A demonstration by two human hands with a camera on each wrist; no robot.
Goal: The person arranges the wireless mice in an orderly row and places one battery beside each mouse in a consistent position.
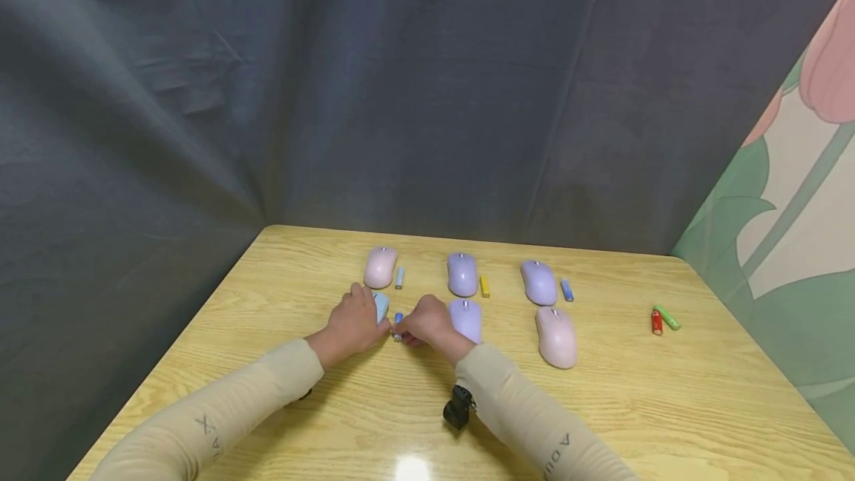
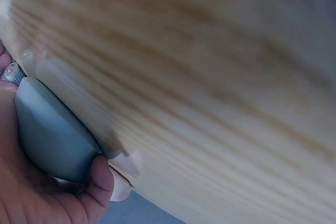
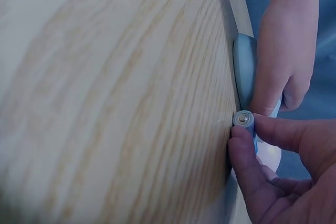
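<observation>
My left hand (image 1: 352, 321) holds a light blue computer mouse (image 2: 52, 129) resting on the table; the fingers curl round its sides, and most of it is hidden in the head view. Just to the right of it, my right hand (image 1: 429, 319) pinches a blue battery (image 3: 243, 119) between thumb and fingers. That battery lies on or very near the tabletop; one end faces the right wrist camera. Behind my right hand sits a lilac mouse (image 1: 465, 318), partly covered by the wrist.
Along the back stand a pink mouse (image 1: 381, 268) with a pale blue battery (image 1: 399, 278), a lilac mouse (image 1: 462, 275) with a yellow battery (image 1: 485, 286), and another lilac mouse (image 1: 539, 283) with a blue battery (image 1: 567, 290). A pink mouse (image 1: 557, 338), red battery (image 1: 657, 323) and green battery (image 1: 667, 317) lie rightward.
</observation>
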